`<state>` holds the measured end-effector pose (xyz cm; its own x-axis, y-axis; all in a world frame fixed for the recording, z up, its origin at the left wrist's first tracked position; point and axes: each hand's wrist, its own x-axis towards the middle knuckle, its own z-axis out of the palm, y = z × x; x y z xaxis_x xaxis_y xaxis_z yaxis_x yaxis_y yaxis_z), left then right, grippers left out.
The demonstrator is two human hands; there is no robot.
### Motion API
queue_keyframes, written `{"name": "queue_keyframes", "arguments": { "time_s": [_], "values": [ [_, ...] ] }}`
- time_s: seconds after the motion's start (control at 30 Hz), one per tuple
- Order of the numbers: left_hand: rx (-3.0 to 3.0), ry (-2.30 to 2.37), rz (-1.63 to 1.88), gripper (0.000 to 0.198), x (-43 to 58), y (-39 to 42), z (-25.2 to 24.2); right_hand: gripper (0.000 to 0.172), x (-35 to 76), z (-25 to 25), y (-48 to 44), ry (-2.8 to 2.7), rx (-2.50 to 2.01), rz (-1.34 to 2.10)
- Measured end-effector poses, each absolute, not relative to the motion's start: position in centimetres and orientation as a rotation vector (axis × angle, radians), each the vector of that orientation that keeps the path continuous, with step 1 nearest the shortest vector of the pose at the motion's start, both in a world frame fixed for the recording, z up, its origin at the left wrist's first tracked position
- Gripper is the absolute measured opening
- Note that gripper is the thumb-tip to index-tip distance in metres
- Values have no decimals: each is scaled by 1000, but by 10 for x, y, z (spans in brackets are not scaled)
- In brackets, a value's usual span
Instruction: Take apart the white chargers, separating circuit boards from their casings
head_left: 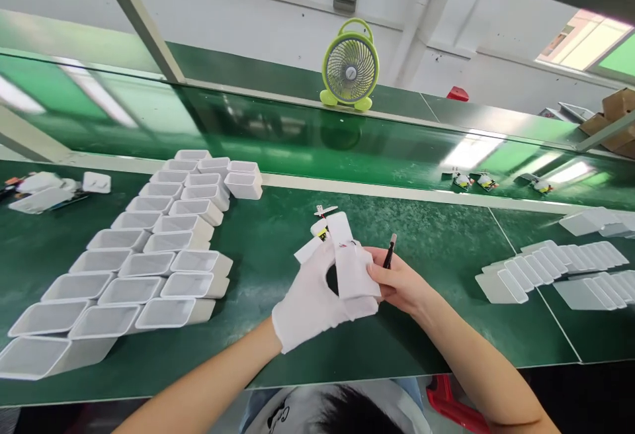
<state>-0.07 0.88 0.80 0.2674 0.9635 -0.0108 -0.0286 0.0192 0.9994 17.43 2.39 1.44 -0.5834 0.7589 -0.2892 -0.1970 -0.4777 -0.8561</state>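
My left hand (317, 295), in a white glove, is closed around a white plastic housing (354, 272) in front of my body. My bare right hand (401, 282) grips a slim black pen-like tool (389, 253), its pale tip pointing up and away. The right fingers also touch the right side of the housing. Just beyond the left hand, a small white assembly with a yellow part (322, 230) shows, partly covered by the hand and the housing. I cannot tell whether it is attached to the housing.
Rows of white open-topped boxes (133, 288) stand on the green table (268, 242) at left. White parts (44, 192) lie farther left. Stacked white casings (526, 272) are at right. Small circuit assemblies (486, 182) sit behind, and a green fan (350, 67) stands on the back ledge.
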Motion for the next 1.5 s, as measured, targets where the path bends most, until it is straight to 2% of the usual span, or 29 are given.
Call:
{"name": "queue_keyframes", "arguments": {
  "time_s": [0.07, 0.27, 0.33, 0.5, 0.83, 1.07, 1.13, 1.27, 1.5],
  "values": [
    [1237, 1004, 1003, 32, -2, 9, 13, 44, 172, 16, 20, -953, -890, 2189],
    [1040, 1002, 923, 41, -14, 9, 20, 43, 165, 20, 10, -822, -869, 2288],
    [997, 1006, 916, 45, -16, 9, 21, 44, 163, 21, 8, -753, -883, 2300],
    [1010, 1036, 931, 30, -13, 10, 31, 45, 159, 22, 4, -695, -933, 2298],
    [1032, 1041, 955, 35, -10, 12, 42, 45, 159, 19, 1, -666, -982, 2243],
    [1165, 1070, 958, 19, -13, 10, 35, 46, 157, 21, 1, -668, -982, 2224],
    [1188, 1103, 1006, 15, -17, 10, 34, 46, 157, 23, 1, -671, -974, 2189],
    [1245, 1227, 1196, 21, -22, 11, 36, 49, 157, 25, 1, -673, -1007, 2140],
    [1328, 1287, 1280, 8, -20, 8, 37, 48, 157, 24, 0, -671, -1042, 2117]
  ]
}}
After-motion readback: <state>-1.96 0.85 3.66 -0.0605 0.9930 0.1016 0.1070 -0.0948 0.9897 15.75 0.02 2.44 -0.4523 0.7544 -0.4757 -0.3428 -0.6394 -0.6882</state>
